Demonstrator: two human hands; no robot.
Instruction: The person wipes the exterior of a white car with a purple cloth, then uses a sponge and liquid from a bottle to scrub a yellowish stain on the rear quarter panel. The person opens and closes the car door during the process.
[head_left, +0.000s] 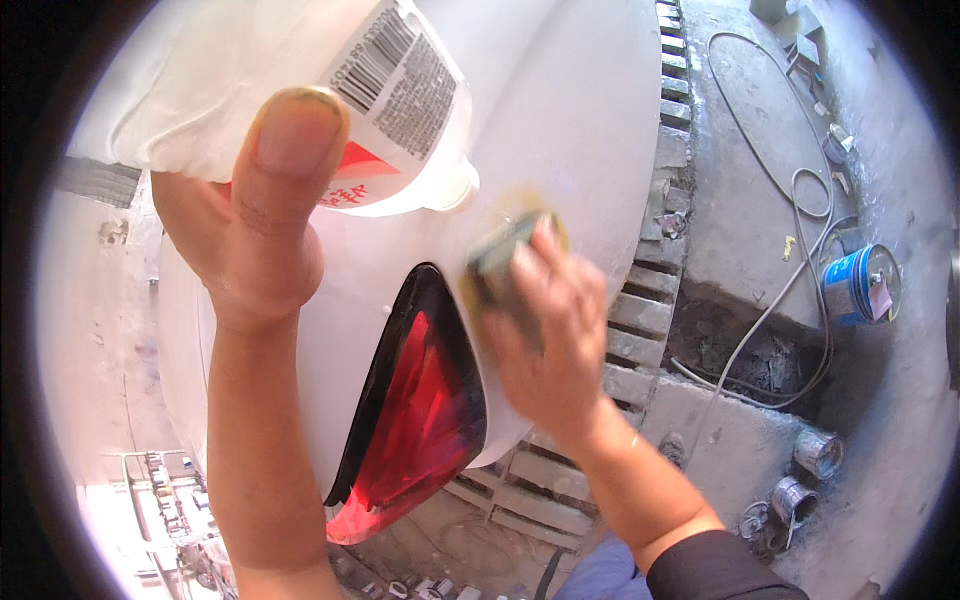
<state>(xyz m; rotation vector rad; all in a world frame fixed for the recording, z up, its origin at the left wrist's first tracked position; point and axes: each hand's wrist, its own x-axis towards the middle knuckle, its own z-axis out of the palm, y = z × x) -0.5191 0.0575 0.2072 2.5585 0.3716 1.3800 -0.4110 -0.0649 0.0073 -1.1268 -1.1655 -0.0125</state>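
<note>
My left hand (265, 220) is wrapped round a pale plastic bottle (420, 110) with a label, thumb uppermost. The bottle is tilted, and its narrow neck points down and to the right. Blurred by motion, my right hand (555, 320) grips a dark block-like pad (495, 255) with a yellowish edge. That pad lies against the white car body panel (580, 90), just right of the bottle's neck. Below both hands is a red tail light (420, 420) with a black border, set in the panel.
A slatted floor grate (640, 325) runs beside the car. On the grey floor a long hose (740, 350) lies looped near a blue can (850, 285). Metal tins (795, 500) stand at the lower right. Many small containers (175, 500) are at the lower left.
</note>
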